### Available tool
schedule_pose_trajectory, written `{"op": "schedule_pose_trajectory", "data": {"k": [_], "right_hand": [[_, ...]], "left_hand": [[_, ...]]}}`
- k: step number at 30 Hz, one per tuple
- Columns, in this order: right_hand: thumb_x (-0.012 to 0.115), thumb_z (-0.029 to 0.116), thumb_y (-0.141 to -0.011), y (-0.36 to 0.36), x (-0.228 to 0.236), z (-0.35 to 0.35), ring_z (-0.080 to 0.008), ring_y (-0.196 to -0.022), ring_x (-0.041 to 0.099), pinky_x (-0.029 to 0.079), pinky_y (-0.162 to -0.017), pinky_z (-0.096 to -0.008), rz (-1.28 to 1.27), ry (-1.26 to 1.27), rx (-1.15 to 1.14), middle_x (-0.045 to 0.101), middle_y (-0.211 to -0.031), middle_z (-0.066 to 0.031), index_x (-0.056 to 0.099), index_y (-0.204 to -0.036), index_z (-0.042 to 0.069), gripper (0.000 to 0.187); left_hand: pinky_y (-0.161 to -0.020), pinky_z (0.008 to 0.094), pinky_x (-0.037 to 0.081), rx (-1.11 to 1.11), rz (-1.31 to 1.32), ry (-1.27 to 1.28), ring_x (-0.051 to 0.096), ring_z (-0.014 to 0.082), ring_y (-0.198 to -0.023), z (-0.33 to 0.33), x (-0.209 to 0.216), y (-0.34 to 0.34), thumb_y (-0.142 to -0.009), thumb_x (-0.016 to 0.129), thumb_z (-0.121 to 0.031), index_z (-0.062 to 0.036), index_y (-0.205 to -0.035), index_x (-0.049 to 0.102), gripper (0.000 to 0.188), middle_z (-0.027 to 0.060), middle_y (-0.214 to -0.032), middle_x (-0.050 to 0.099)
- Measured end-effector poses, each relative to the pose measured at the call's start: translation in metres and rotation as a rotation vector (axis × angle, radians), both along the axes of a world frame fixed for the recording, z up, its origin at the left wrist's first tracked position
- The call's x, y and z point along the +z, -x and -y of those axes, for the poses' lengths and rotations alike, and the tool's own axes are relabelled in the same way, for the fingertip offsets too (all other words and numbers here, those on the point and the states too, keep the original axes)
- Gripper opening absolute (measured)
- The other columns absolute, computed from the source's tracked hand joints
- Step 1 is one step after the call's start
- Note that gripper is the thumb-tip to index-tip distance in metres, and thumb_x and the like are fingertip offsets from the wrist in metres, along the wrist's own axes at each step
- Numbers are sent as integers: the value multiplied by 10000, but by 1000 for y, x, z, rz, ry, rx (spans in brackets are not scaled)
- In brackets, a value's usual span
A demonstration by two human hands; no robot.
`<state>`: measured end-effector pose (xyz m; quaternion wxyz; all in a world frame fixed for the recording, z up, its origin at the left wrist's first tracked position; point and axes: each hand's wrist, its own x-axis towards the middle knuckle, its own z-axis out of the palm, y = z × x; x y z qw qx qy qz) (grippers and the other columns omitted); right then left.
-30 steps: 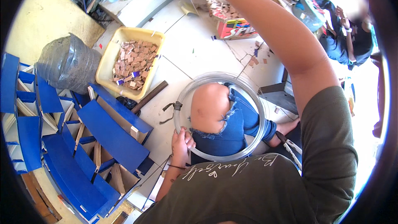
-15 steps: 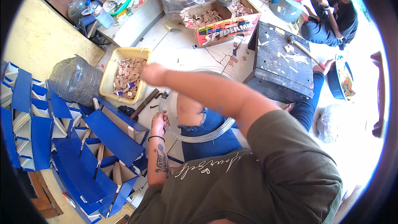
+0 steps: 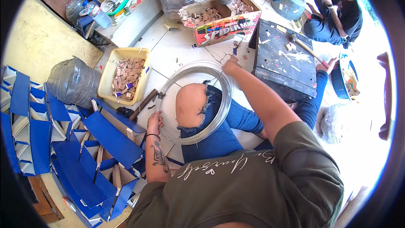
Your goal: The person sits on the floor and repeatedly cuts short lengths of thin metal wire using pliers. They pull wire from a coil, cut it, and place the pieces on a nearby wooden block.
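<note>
A large coil of thin silvery wire [image 3: 228, 101] rests around my raised knee, tied with a dark band at its left side. My left hand [image 3: 155, 121] is closed on the coil's lower left edge. My right hand [image 3: 230, 65] is closed at the coil's upper right, where thin loose strands arc away from the bundle; it seems to pinch one strand, though its end is too fine to make out. A dark rod-like tool [image 3: 145, 103] lies on the tiles just left of the coil.
A yellow tub [image 3: 102, 85] and a printed cardboard box [image 3: 228, 30] hold small wooden pieces. Blue-covered boxes [image 3: 114, 137] crowd the left. A black wooden box [image 3: 283, 61] bears a hammer [image 3: 310, 50]. Another person [image 3: 331, 29] sits at the far right near a blue basin [image 3: 339, 80].
My right hand has swung from beside the yellow tub, across the coil, to its upper right. My left hand keeps its hold on the coil.
</note>
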<state>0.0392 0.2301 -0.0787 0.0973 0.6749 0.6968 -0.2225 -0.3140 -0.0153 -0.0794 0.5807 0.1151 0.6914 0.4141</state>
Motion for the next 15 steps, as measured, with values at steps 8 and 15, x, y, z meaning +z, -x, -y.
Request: {"op": "schedule_pose_trajectory", "data": {"k": [8,15], "right_hand": [[516,209,-795,-1,-21,15,-277,-829,622,477,-768,-390,-195,-505,-490,631,-896,-173,633,-890,-4,261],[453,205,-808,4,-6,25,-331,-883,591,455,-813,-401,-253,-62,10,622,-924,-173,668,-925,97,268]], "left_hand": [[-369,251,346,-105,-160,4,351,90,-384,-5,10,13,-915,418,-251,-41,-997,533,253,14,-571,435],[-363,247,342,-104,-185,2,358,88,-382,0,-2,18,-915,422,-262,-47,-1004,534,258,16,-571,437]]}}
